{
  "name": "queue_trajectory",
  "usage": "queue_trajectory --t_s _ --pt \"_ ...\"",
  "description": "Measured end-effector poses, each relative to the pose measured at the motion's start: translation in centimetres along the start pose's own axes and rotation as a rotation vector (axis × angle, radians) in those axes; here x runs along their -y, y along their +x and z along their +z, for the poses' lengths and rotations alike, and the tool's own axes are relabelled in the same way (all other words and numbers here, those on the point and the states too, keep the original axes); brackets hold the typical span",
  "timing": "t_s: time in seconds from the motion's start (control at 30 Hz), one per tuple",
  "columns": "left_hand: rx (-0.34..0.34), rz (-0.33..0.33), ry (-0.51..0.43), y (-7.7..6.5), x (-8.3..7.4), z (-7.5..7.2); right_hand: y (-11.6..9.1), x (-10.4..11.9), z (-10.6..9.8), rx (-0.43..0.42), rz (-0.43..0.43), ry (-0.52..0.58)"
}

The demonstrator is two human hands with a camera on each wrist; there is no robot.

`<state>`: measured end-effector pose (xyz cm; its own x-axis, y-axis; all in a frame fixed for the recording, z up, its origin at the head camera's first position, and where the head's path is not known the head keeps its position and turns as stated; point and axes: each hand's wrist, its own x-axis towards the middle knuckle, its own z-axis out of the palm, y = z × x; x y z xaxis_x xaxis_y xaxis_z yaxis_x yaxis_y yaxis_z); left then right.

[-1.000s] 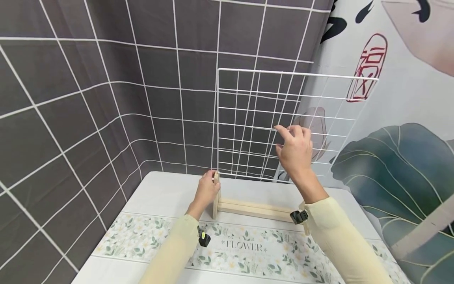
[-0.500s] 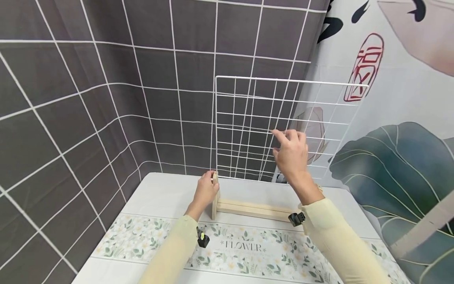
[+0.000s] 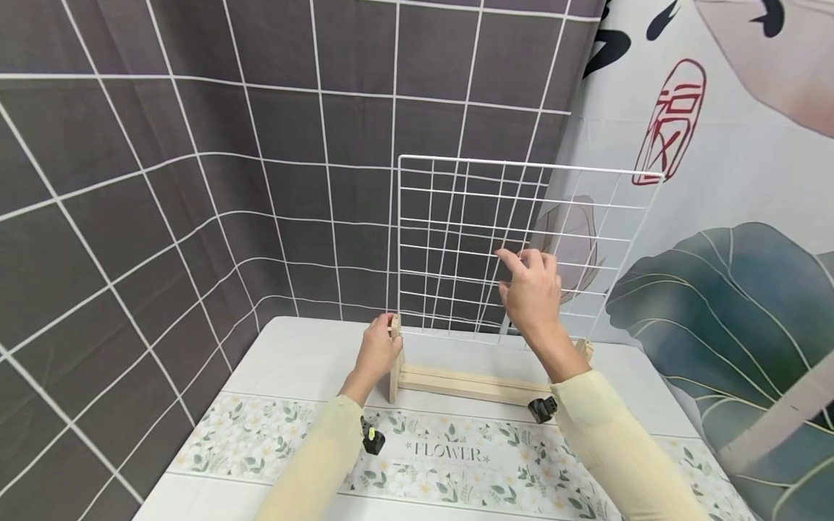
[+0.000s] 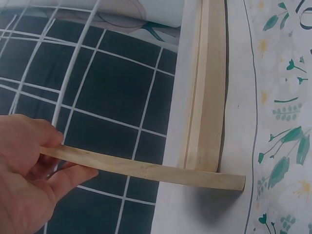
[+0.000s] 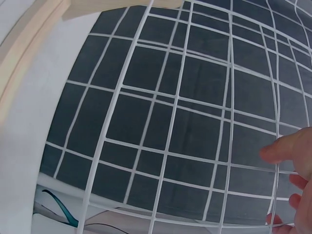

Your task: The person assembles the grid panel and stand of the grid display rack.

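The left hand [image 3: 379, 349] pinches the left upright [image 4: 146, 170] of the pale wooden stand [image 3: 469, 385] in a closed grip; above that stand, the right hand's [image 3: 534, 293] curled grip holds the white rectangular wire grid panel [image 3: 489, 255].

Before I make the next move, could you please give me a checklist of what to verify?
1. Left hand on the left wooden upright: ok, gripping its end.
2. Right hand on the white wire grid: ok, holding it.
3. Grid lowered onto the wooden rail: not ok, its lower edge is apart from the rail.
4. Grid fitted at the right upright: cannot tell, mostly hidden in the head view.
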<state>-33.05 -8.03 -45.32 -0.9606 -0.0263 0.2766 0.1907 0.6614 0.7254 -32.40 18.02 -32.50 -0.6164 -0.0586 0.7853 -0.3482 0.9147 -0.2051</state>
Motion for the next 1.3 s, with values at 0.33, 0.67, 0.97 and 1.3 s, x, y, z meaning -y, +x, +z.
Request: queue_trajectory --t_s 0.33,0.67,0.97,1.3 --pt "0.011 0.021 0.001 -0.01 0.18 -0.20 -0.47 0.18 0.45 0.012 0.009 -0.011" --pt "0.012 0.019 0.012 0.01 0.20 -0.21 -0.63 0.29 0.26 0.013 0.050 0.012" --pt "0.011 0.027 0.034 0.04 0.12 -0.25 -0.63 0.45 0.37 0.031 0.068 0.026" --pt "0.016 0.018 0.017 0.09 -0.04 -0.34 -0.46 0.69 0.40 0.040 0.098 0.040"
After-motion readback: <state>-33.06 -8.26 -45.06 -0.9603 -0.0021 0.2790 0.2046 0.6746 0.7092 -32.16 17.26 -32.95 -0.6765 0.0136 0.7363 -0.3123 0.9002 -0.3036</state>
